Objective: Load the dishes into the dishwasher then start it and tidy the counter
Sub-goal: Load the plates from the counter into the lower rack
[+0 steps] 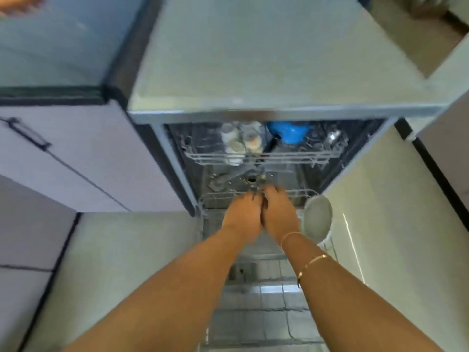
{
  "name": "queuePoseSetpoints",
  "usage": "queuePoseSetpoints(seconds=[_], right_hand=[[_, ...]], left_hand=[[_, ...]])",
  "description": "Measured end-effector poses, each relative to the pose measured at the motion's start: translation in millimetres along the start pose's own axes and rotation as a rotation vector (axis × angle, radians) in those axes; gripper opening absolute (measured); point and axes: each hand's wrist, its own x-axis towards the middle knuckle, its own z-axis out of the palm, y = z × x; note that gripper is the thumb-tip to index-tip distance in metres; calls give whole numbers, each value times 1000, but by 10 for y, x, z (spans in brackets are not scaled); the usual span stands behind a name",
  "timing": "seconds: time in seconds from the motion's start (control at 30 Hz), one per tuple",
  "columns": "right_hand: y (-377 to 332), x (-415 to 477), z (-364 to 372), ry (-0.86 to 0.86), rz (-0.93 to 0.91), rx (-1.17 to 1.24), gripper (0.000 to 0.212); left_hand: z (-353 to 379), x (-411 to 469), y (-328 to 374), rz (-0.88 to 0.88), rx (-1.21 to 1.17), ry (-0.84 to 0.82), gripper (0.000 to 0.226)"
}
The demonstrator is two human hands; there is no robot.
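Gripping rack (217, 196): left hand (244, 215), right hand (278, 212)

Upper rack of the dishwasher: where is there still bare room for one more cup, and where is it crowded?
Bare wire shows at the left end of the upper rack, between its left wall and the pale cups. The middle is crowded: cups, then the blue bowl. The right end holds something shiny, too blurred to name.
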Motion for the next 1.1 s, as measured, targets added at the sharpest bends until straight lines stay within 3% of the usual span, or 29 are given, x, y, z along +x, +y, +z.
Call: queuePoseSetpoints(seconds=[0.3, 0.47, 0.73, 1.1], right_hand=[[-2390, -140, -103, 93, -405, 102, 32], [-3501, 10, 287, 152, -518, 131, 29], [-5115, 289, 1002, 127, -451, 251, 26], [-6264, 1004, 1242, -30, -308, 227, 37]], left_hand=[[-1778, -1006, -1146, -131, -81, 476, 21], [-2544, -1265, -2088, -214, -91, 648, 36], [-3668, -1599, -3459, -378, -130, 622, 43], [-4451, -1437, -4444, -448, -246, 530, 44]])
